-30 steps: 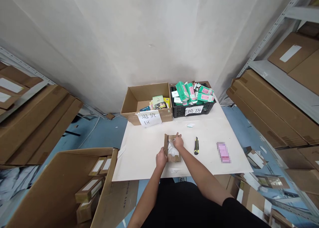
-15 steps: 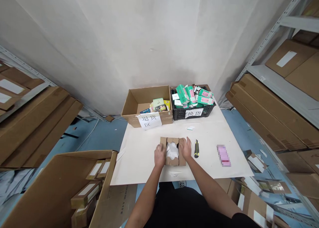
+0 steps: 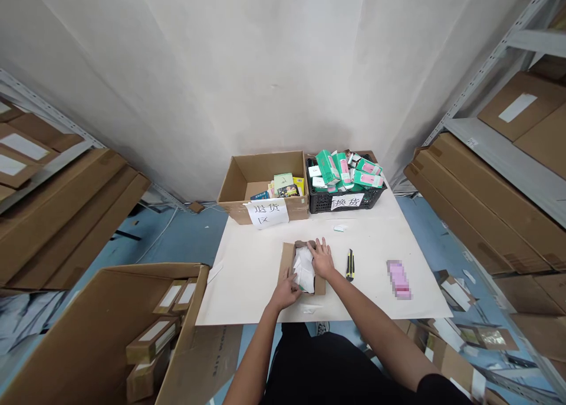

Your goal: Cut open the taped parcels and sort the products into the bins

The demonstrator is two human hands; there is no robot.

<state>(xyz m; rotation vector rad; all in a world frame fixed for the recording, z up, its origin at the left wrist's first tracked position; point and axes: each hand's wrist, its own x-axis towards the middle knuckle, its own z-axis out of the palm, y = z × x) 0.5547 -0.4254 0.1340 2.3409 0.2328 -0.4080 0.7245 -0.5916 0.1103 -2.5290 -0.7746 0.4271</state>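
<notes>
A small cardboard box lies on the white table with its flaps folded outward. Crumpled white paper fills it, and a bit of green shows at the near end. At the box's near left corner, my left hand has its fingers bent over the edge, gripping the cardboard. My right hand rests over the far right side, fingers spread, their tips touching the paper and the box's rim. To the right of that hand lies a black and yellow utility knife.
Behind stand a larger cardboard box with booklets and a black crate of green-and-pink boxes, both bearing paper signs. A blurred pink item lies on the table at right. A big carton with parcels stands at left.
Both hands have left the side flaps. The left has moved to the box's near left corner, and the right has slid left over the box's far end. More white paper shows.
</notes>
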